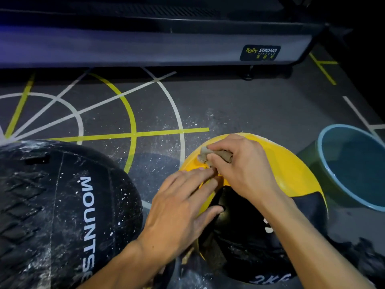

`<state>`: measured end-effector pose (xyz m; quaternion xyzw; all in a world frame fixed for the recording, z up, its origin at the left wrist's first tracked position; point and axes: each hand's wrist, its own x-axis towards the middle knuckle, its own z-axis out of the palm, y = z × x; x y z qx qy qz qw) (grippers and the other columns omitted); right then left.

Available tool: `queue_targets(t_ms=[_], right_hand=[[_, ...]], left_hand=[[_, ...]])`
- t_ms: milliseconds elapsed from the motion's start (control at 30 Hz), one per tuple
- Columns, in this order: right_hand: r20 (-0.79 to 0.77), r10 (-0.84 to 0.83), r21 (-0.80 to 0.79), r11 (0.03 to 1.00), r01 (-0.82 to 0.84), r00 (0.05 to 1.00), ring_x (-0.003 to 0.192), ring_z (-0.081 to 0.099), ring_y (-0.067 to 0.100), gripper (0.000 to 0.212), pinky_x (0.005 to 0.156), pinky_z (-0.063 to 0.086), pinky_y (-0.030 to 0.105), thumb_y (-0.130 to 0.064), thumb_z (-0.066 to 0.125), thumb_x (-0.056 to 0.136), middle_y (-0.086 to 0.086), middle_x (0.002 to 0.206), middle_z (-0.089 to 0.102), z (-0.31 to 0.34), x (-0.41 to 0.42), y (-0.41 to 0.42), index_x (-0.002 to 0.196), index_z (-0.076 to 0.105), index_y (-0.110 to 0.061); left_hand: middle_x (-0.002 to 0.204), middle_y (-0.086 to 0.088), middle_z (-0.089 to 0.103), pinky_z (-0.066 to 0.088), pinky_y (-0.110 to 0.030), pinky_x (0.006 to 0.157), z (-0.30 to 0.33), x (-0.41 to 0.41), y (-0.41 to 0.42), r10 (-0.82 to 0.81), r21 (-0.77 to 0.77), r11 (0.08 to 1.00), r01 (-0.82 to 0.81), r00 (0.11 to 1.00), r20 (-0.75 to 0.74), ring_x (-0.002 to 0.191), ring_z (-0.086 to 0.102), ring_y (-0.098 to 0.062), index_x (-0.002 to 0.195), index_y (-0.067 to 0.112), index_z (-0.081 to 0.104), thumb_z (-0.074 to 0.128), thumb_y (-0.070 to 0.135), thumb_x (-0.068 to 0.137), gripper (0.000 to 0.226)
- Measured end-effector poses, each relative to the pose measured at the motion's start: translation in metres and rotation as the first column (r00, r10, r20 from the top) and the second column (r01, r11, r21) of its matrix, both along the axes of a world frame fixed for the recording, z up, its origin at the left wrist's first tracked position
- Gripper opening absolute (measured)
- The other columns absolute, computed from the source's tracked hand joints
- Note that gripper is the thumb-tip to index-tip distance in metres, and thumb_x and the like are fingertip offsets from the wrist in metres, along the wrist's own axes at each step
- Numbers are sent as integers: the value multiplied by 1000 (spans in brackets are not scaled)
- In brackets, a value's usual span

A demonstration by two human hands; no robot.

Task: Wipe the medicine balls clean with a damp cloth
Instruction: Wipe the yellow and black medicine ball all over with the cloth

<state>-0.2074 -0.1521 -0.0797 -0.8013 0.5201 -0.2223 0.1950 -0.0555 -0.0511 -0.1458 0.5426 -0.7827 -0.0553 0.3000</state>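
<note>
Two hands work the yellow-and-black medicine ball (291,163), left hand (179,207) flat steadying, right hand (241,163) pinching a small damp cloth (205,155); pressing off-centre may roll it into the water basin (354,165)

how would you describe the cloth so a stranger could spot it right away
Start at the yellow and black medicine ball in the lower middle, left of the blue basin. On its yellow top, the right hand grips a small crumpled cloth. It is the only grey-beige, soft thing there; the left hand beside it lies flat on the ball.
</note>
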Motion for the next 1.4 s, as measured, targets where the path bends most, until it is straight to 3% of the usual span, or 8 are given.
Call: queue_targets(t_ms=[200,367,467,700,967,1133,1233,1400], right_hand=[[-46,33,-50,998,-36,998,82,67,18,17,73,54,35,-15,73,82,-4,90,69,7,-20,7,96,79,-22],[-213,-475,18,872,489,854,86,71,35,13,80,57,39,-24,74,88,14,87,76,17,-108,-32,92,79,-13],[-230,-592,99,775,624,772,89,70,40,23,83,58,46,-35,72,90,18,87,75,19,-124,-33,92,78,-13],[-292,-135,-26,991,133,947,90,62,26,18,71,37,32,-32,61,99,-1,95,58,12,-12,-27,95,74,-19],[-366,-496,40,837,546,787,84,68,40,27,73,52,38,-33,66,96,18,82,72,14,-112,-53,87,77,-10],[-214,-279,18,957,289,936,84,71,27,24,78,58,37,-37,64,98,4,85,75,11,-34,-45,92,77,-17],[-352,-77,1,997,83,933,101,66,28,18,81,50,33,-27,60,99,4,109,67,5,13,-34,107,74,-19],[-351,-257,-21,963,267,900,92,67,32,12,80,55,39,-24,73,88,9,99,69,15,-55,-44,96,75,-15]], left_hand=[[144,12,59,41,-37,108,-9,-3,4,-28,35,999,26,999,36,135,54,-13,133,25,68,58,53,99,45],[149,15,55,39,-39,112,-12,1,0,-17,77,997,18,1000,-7,139,50,-10,138,26,65,55,54,100,49],[149,16,55,38,-40,114,-11,1,1,-41,109,993,45,998,-38,139,50,-9,138,27,65,56,55,99,49],[148,18,55,34,-37,117,-9,1,2,-52,129,990,60,997,-63,139,50,-8,137,27,66,56,57,98,50],[147,19,56,35,-42,116,-8,-2,1,-64,135,988,78,993,-101,138,50,-7,135,30,67,59,56,96,48],[147,20,56,36,-45,117,-8,-3,1,-83,129,987,96,991,-105,138,51,-8,134,29,68,63,54,95,46],[146,19,57,38,-48,115,-9,-1,3,-82,121,988,95,991,-110,136,52,-10,133,28,69,64,53,95,45],[148,21,53,34,-44,118,-10,6,3,-52,182,981,71,993,-103,138,49,-5,136,30,66,57,56,97,48]])
